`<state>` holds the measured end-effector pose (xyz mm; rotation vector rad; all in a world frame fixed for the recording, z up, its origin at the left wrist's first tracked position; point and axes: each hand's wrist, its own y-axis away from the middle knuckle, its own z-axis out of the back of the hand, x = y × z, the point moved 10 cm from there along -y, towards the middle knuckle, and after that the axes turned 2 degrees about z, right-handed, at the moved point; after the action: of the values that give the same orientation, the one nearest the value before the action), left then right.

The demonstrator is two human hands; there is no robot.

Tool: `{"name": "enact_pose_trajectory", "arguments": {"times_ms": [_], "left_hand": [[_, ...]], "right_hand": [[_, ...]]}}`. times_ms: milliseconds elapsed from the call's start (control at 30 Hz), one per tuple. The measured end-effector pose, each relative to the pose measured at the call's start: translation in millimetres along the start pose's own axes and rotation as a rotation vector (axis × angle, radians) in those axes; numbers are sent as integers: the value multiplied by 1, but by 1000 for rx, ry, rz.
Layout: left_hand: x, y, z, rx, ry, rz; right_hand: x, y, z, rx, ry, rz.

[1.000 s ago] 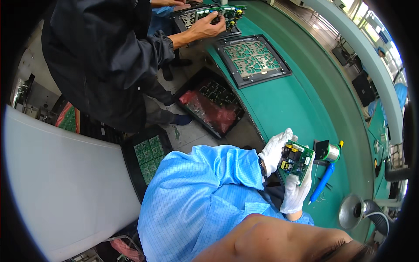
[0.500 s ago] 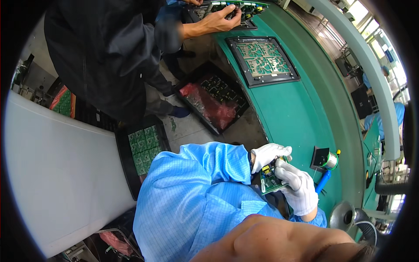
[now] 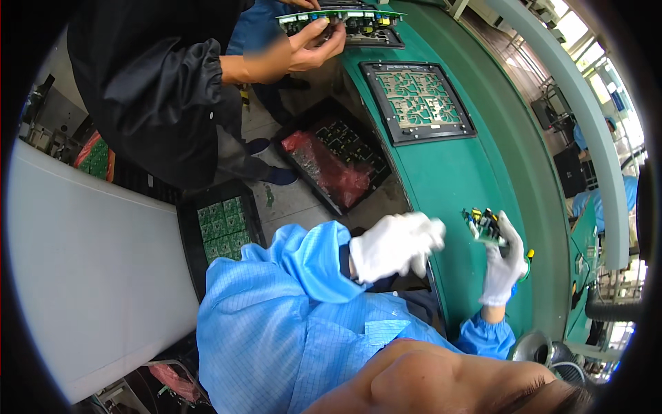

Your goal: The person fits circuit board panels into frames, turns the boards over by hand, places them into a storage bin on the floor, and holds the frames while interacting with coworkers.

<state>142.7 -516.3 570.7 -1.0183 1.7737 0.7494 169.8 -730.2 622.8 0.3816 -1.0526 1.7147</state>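
Over the green bench (image 3: 447, 181), my gloved right hand (image 3: 505, 265) grips a small circuit board (image 3: 485, 228) by its edge. Black, yellow and white components crowd the board, which is tilted. My left hand (image 3: 398, 245), in a white glove too, hovers by the bench's near edge, apart from the board. Motion smears its fingers, so their pose is unclear. Partly hidden behind my right hand is a green-rimmed spool of wire (image 3: 527, 268).
A black frame (image 3: 471, 127) with green panels lies farther up the bench. Beyond it, a co-worker's hand (image 3: 317, 45) holds a larger circuit board (image 3: 372, 15). Floor trays hold a red plastic bag (image 3: 324, 169) and several green boards (image 3: 226, 228). A metal fume hood (image 3: 534, 347) stands at lower right.
My hands have parted: the left let go of the circuit board and moved left, while the right carried it away over the bench. The co-worker's hand and larger board shifted left.
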Motion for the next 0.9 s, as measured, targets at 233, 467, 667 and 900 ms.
{"name": "enact_pose_trajectory", "arguments": {"times_ms": [233, 467, 667, 900], "left_hand": [[-139, 82, -94, 183, -619, -1158], [-121, 63, -105, 172, -683, -1186], [-97, 61, -113, 167, -743, -1163], [-68, 31, -69, 242, -767, -863]], "right_hand": [[-57, -12, -34, 97, 47, -61], [-59, -6, -33, 197, 325, -80], [-45, -21, -42, 263, 574, 36], [-76, -23, -37, 353, 361, -375]]}}
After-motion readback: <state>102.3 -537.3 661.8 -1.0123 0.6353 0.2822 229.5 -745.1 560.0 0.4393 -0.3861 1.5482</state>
